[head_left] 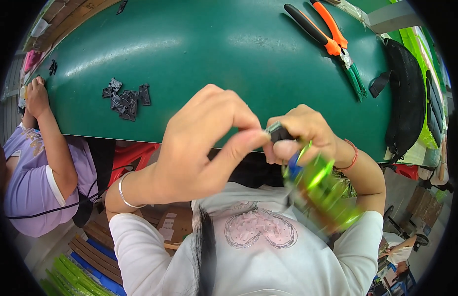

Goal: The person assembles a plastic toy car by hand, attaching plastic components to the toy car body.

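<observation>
In front of my chest, my right hand (310, 135) is closed around a small black plastic part (278, 132) with a pale greyish edge. The thumb and index finger of my left hand (207, 140) pinch together at that part's left end. Below my right hand's fingers is a shiny green-yellow thing (320, 190) with a blue patch near its top; motion smears it, so its kind cannot be told. A loose pile of small dark grey plastic pieces (123, 101) lies on the green table (204, 59), left of my hands.
Pliers (332, 44) with orange and black handles lie at the far right, beside a dark green bristly bundle (356, 81). A long black pouch (405, 96) rests along the right edge. On the left, another person's hand (36, 96) is at the table, near a few dark pieces (53, 67).
</observation>
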A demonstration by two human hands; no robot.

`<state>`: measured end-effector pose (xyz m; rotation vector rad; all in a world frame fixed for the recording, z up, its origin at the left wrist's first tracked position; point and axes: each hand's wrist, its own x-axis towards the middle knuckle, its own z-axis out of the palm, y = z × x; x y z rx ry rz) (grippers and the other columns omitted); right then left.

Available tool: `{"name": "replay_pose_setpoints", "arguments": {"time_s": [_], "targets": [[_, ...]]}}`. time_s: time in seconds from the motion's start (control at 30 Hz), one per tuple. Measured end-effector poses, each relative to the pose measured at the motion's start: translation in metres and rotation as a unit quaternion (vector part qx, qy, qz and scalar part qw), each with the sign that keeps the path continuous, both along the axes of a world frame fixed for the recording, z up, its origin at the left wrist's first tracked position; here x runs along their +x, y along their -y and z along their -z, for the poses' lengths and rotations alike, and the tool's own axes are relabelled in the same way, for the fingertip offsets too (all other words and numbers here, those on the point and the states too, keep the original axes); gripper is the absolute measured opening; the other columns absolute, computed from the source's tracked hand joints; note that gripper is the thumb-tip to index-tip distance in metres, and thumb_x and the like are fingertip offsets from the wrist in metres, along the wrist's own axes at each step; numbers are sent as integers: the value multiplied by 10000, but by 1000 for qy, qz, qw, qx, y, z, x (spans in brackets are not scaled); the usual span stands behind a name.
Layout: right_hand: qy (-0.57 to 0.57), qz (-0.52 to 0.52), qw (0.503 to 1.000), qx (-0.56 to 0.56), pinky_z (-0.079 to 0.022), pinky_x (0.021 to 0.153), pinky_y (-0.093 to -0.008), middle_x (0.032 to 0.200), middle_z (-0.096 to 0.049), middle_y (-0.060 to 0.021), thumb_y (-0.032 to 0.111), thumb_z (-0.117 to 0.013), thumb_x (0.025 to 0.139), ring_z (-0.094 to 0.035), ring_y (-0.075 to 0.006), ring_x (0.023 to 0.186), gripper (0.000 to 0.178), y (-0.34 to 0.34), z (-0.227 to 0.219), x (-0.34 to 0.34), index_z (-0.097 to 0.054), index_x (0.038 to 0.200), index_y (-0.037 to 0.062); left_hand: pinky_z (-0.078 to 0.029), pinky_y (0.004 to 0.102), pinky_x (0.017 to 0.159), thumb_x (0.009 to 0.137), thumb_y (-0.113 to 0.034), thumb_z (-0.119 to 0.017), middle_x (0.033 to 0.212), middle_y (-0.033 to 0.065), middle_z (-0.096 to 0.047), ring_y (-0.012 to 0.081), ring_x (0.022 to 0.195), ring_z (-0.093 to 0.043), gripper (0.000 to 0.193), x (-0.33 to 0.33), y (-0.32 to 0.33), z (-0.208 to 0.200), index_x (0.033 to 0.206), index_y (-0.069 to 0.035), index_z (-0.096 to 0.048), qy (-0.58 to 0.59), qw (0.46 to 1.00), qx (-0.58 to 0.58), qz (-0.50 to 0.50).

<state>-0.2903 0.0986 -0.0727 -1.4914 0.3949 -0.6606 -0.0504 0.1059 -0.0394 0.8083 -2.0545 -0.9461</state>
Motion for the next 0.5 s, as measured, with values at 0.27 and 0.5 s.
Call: {"name": "replay_pose_setpoints", "arguments": {"time_s": [0.27,0.5], "targets": [[-28,47,976,-212,-393,479,-408,594,-493,-87,91,-625,914,-511,-306,486,88,-1,3,8,-577,866,36,-512,376,723,826,-127,-841,863,98,-684,301,807,-616,223,-1,-9,4,909,-31,-658,35,985,-168,-31],[-209,141,956,-148,-513,616,-412,859,-687,-159,157,-688,953,-675,-356,688,421,10,-16,8,-539,1331,46,-544,486,941,901,-552,-704,1223,229,-693,374,1052,-690,572,23,-1,-33,1141,-34,-750,6,982,-189,-2]]}}
